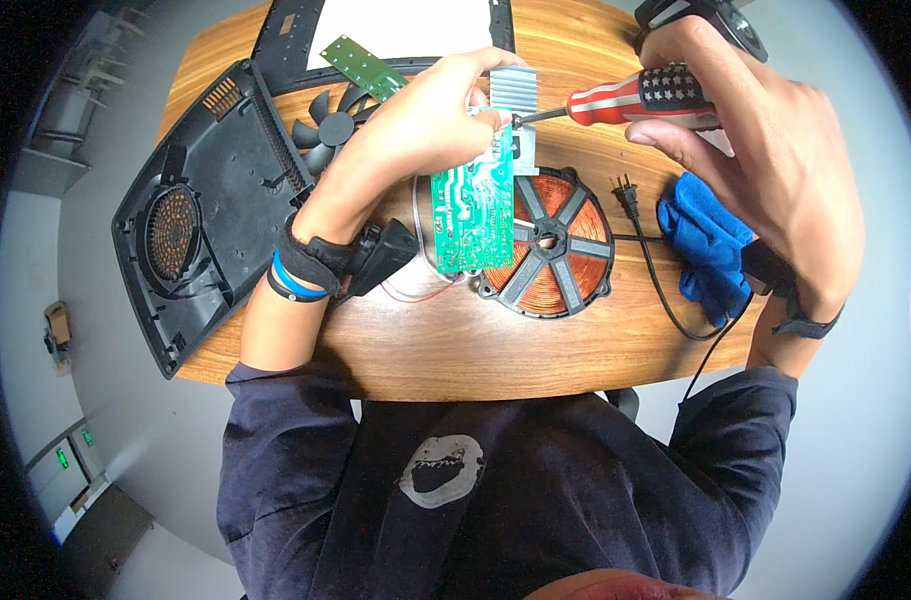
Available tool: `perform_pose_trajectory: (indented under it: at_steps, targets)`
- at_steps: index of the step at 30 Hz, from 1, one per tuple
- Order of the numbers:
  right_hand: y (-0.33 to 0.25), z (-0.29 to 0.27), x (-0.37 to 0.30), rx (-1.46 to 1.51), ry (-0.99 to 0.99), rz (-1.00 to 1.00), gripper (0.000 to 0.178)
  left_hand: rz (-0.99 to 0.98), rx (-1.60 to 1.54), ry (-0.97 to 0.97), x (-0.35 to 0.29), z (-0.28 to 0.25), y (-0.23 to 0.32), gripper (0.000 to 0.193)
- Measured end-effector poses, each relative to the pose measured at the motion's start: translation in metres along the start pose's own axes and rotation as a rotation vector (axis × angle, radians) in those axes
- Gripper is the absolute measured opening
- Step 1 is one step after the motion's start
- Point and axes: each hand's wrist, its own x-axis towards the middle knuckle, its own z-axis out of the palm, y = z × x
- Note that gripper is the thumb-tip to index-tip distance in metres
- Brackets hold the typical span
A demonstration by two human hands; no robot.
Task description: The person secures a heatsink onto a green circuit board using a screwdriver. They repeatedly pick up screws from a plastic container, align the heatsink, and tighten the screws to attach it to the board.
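Left hand (pixel 438 112) pinches green circuit board (pixel 473 215) near ridged heatsink (pixel 516 90); right hand (pixel 786 150) curls round screwdriver (pixel 631 100), tip (pixel 520 121) contact hard to see. Best: board braced, screwdriver square, turns slow.

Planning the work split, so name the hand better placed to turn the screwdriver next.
The right hand, probably: it holds the screwdriver by its handle, shaft pointing toward the green circuit board. The left hand is busy gripping that board's upper end.
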Motion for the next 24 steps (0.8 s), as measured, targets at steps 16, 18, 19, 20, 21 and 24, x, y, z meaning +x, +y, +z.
perform_pose_trajectory:
  at_steps: [16, 18, 19, 20, 21, 24]
  targets:
    - [-0.013, 0.001, 0.0, -0.041, 0.04, -0.013, 0.04, 0.007, -0.005, 0.022, -0.003, 0.001, 0.003, 0.052]
    - [-0.015, 0.001, 0.0, -0.054, 0.04, -0.008, 0.039, -0.009, -0.01, 0.012, -0.002, 0.0, 0.004, 0.052]
    - [-0.015, 0.0, 0.0, -0.054, 0.044, 0.001, 0.039, -0.02, -0.014, 0.005, -0.002, 0.0, 0.005, 0.053]
    - [-0.016, 0.001, 0.0, -0.061, 0.039, 0.003, 0.038, -0.033, -0.016, -0.001, -0.002, 0.0, 0.005, 0.053]
    - [-0.017, 0.001, 0.001, -0.068, 0.035, 0.01, 0.038, -0.023, -0.017, 0.003, -0.002, 0.0, 0.004, 0.053]
    - [-0.021, -0.001, 0.002, -0.114, -0.009, 0.025, 0.037, -0.003, -0.024, 0.008, -0.001, 0.0, 0.0, 0.053]
